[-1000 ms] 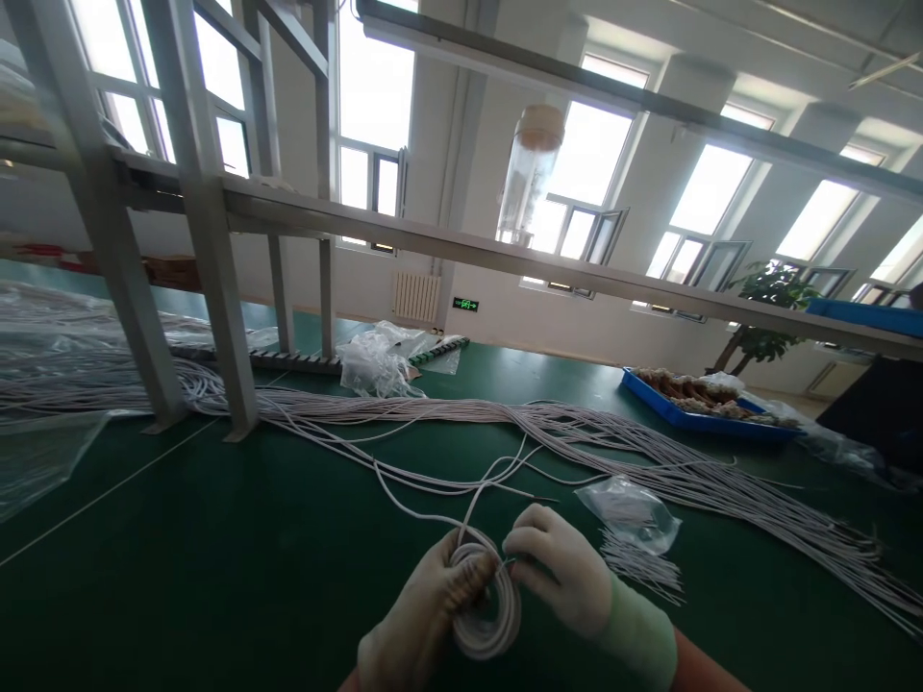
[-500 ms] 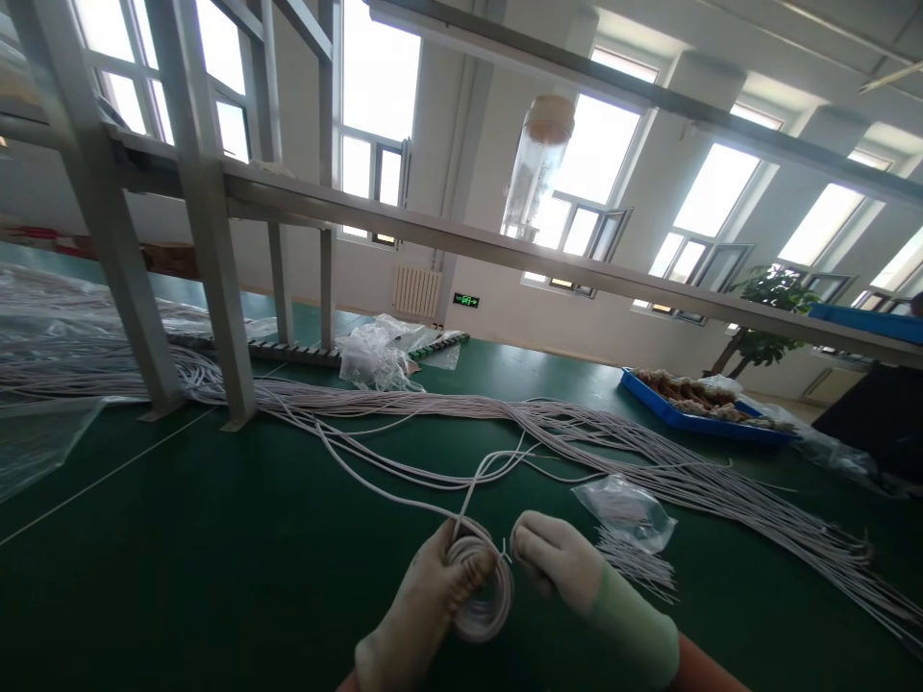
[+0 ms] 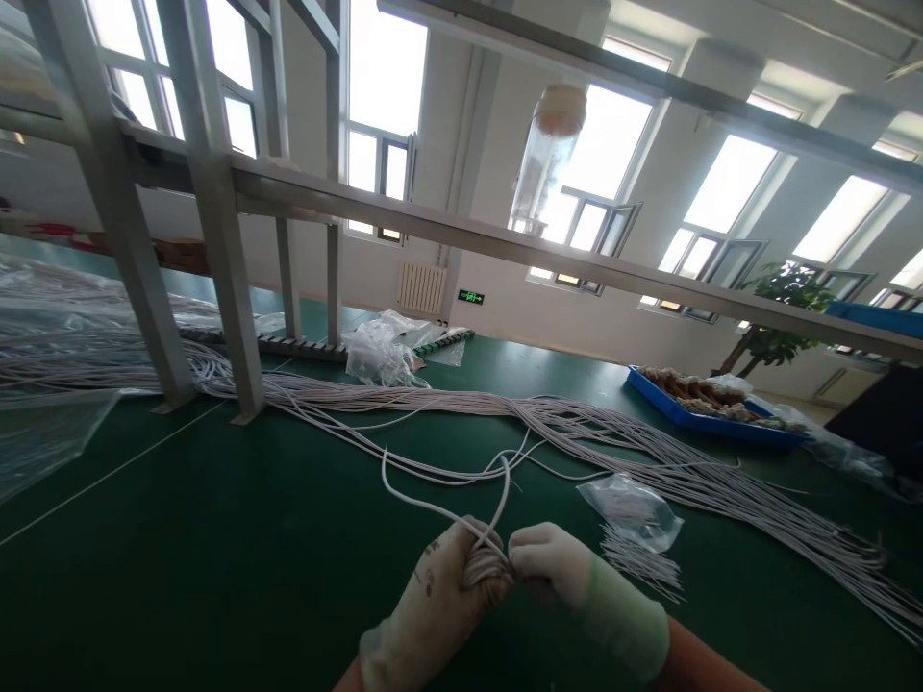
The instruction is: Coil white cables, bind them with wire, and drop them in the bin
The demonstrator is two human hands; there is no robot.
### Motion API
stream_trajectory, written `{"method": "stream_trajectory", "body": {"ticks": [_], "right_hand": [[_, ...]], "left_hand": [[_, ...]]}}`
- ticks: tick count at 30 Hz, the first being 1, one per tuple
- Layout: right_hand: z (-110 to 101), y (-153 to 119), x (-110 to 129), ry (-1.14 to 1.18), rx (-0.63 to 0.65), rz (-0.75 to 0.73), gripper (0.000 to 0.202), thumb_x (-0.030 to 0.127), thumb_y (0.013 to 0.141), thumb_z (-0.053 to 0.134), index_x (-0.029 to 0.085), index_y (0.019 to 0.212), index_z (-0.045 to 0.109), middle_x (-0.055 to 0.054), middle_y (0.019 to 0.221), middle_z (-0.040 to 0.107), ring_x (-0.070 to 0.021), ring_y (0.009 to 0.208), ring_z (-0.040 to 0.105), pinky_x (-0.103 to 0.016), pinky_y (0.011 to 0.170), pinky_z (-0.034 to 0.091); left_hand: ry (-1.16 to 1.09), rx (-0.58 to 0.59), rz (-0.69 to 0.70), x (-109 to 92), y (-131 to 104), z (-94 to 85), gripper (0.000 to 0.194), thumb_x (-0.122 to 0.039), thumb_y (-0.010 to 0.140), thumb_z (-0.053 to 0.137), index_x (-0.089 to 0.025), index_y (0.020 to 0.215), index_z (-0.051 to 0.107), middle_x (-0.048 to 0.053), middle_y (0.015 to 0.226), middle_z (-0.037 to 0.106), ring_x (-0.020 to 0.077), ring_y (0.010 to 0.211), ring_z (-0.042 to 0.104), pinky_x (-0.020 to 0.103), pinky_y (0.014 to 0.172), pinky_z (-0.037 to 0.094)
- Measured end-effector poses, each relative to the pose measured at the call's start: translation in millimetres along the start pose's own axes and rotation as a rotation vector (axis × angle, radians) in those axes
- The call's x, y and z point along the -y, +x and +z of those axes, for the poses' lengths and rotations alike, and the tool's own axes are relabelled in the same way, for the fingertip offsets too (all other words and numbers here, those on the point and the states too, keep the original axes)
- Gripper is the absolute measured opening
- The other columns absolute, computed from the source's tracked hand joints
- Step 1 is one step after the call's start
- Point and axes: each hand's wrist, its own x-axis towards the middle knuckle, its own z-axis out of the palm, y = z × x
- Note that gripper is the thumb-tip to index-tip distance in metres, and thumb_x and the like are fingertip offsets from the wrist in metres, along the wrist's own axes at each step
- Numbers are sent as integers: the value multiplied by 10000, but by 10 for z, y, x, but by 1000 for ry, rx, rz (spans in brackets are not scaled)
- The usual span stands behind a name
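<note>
My left hand (image 3: pixel 448 588), in a pale glove with dark marks, is wrapped round a small coil of whitish cable (image 3: pixel 485 565). Two cable ends rise from the coil and arc over the green table. My right hand (image 3: pixel 552 562), gloved with a green cuff, is closed in a pinch at the coil's right side. What its fingertips hold is hidden. To the right of it, a clear plastic bag (image 3: pixel 635 509) lies partly over a bundle of short white ties (image 3: pixel 641 562).
A long bundle of whitish cables (image 3: pixel 461 404) crosses the green table (image 3: pixel 252 538). Metal shelf posts (image 3: pixel 225 240) stand at left. Crumpled plastic (image 3: pixel 386 354) lies behind the bundle; a blue tray (image 3: pixel 692 420) sits at back right. A clear jar (image 3: pixel 546 159) rests on the shelf.
My left hand has turned the coil so its open ring no longer faces the camera. My right hand has come up against the coil, and the loose cable ends have shifted.
</note>
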Motion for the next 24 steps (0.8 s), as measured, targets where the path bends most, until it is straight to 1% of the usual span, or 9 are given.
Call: {"method": "stream_trajectory", "body": {"ticks": [2,3,5,8,10,14,18,21,24], "right_hand": [[-12,26,-54,54,35,26,173,313,842,488,215,700,479,51,584,383,-125,474,348,-273,480,327],[-21,27,-81,70,7,0,190,339,866,475,219,718,477,57,583,375,-123,469,341,-269,474,324],[-36,10,-125,46,-138,-127,222,382,919,454,207,805,530,42,633,431,-137,516,406,-276,507,374],[-31,-29,-153,-113,-381,-385,263,372,946,496,176,1017,656,-43,858,585,-195,728,576,-338,666,504],[-11,-38,-150,-181,-420,-466,293,375,954,526,168,1044,712,-92,984,619,-238,858,623,-381,755,542],[51,-25,-129,-165,-391,-453,353,441,961,560,153,937,763,-123,995,651,-269,899,656,-395,776,569],[202,-16,-133,-177,-366,-409,395,479,981,527,160,999,758,-126,1030,668,-265,900,674,-387,785,576],[382,12,-172,-291,-444,-383,412,442,1008,427,161,991,728,-130,991,661,-266,882,665,-392,774,570],[519,44,-226,-395,-508,-311,387,368,1012,352,168,1001,684,-135,965,642,-269,842,650,-406,738,571]], "left_hand": [[-56,-16,2,13,7,16,412,-514,811,722,-209,1073,632,89,1083,673,313,998,641,453,848,539],[-147,-28,-19,28,15,21,449,-541,798,730,-202,1075,625,95,1083,677,315,1009,643,450,862,540],[-337,-37,-63,66,32,17,520,-578,782,744,-185,1096,611,115,1113,678,321,1059,636,456,922,525],[-508,-3,-92,105,43,-13,520,-582,830,698,-163,1122,601,137,1157,668,311,1069,631,477,979,496],[-543,11,-100,110,36,-28,524,-575,833,701,-157,1130,594,143,1166,662,308,1060,629,487,986,492],[-536,18,-89,99,10,-15,569,-588,813,723,-167,1166,575,150,1220,640,327,1139,601,497,1006,486],[-561,22,-102,73,-13,6,625,-629,784,728,-163,1169,565,162,1244,624,348,1176,587,495,1014,489],[-554,-9,-111,63,-13,-5,703,-684,746,728,-170,1194,558,165,1256,610,366,1193,575,498,1014,493],[-519,-45,-142,85,0,-30,771,-705,708,747,-181,1239,547,169,1327,560,393,1250,532,505,1017,494]]}}
